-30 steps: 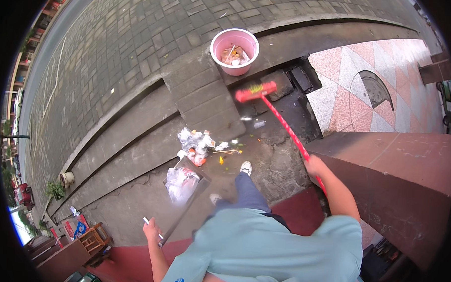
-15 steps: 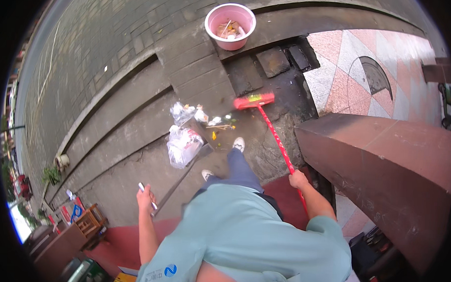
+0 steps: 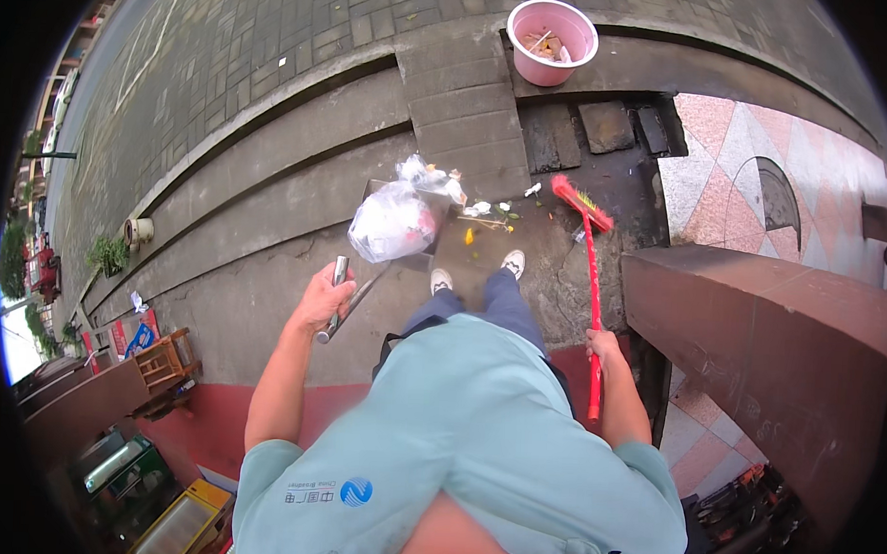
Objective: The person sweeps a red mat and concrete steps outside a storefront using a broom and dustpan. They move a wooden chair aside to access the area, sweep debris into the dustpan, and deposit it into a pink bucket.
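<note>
My left hand [image 3: 323, 294] is closed round the metal crossbar handle of a long-handled dustpan [image 3: 352, 308]. In its pan lie a full white plastic bag [image 3: 392, 224] and a smaller clear bag of rubbish [image 3: 426, 171]. On the right, my right hand [image 3: 604, 345] grips the red shaft of a broom [image 3: 593, 277]. The broom's red head [image 3: 582, 203] tilts over the wet ground, ahead of my right foot. White scraps [image 3: 478, 209], thin sticks and a yellow scrap [image 3: 469, 237] lie between the pan and the broom head.
A pink bucket [image 3: 551, 74] with rubbish inside stands at the far side. Low concrete steps [image 3: 281, 169] run along the left. Loose slabs [image 3: 605, 126] lie in a dark recess. A brown block [image 3: 755, 317] stands close on the right, a wooden stool [image 3: 165, 359] at left.
My view has shifted, so the bucket appears farther right. My left hand has come forward with the dustpan handle. The broom head has turned and sits farther right of the scraps.
</note>
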A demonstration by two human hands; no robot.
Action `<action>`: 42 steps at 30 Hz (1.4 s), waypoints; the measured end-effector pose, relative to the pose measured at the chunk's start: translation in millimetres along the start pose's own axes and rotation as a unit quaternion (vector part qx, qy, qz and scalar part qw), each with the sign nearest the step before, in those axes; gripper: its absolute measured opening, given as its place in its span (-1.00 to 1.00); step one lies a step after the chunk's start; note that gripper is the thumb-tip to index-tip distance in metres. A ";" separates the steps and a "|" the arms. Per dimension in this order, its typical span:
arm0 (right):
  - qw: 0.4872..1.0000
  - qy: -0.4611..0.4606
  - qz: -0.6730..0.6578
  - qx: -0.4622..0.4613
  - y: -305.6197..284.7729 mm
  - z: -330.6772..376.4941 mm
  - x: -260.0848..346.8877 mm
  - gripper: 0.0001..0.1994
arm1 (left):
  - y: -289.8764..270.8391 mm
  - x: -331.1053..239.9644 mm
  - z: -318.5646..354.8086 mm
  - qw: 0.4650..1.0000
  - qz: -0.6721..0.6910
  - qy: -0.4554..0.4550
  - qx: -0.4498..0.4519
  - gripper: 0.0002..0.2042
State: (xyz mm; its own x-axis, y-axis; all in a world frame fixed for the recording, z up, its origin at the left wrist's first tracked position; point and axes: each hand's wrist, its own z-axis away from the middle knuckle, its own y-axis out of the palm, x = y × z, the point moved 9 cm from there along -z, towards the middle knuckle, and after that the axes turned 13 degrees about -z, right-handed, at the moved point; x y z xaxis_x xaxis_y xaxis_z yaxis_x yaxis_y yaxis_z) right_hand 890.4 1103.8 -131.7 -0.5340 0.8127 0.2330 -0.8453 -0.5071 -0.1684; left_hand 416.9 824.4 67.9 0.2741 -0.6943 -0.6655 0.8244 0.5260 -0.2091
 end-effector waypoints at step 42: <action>0.909 0.017 0.409 0.080 299.5 63.1 -116.0 -0.61 | -40.0 219.7 -202.1 0.940 -0.286 -0.031 0.183 -0.70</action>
State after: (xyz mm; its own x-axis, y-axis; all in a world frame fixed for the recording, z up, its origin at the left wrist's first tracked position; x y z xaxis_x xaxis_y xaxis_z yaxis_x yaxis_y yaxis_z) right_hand 698.1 839.5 -148.7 -0.9865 0.1511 0.0631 -0.1582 -0.9789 -0.1295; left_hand 344.1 750.1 -214.7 -0.2459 -0.8454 -0.4741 0.9581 -0.1378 -0.2512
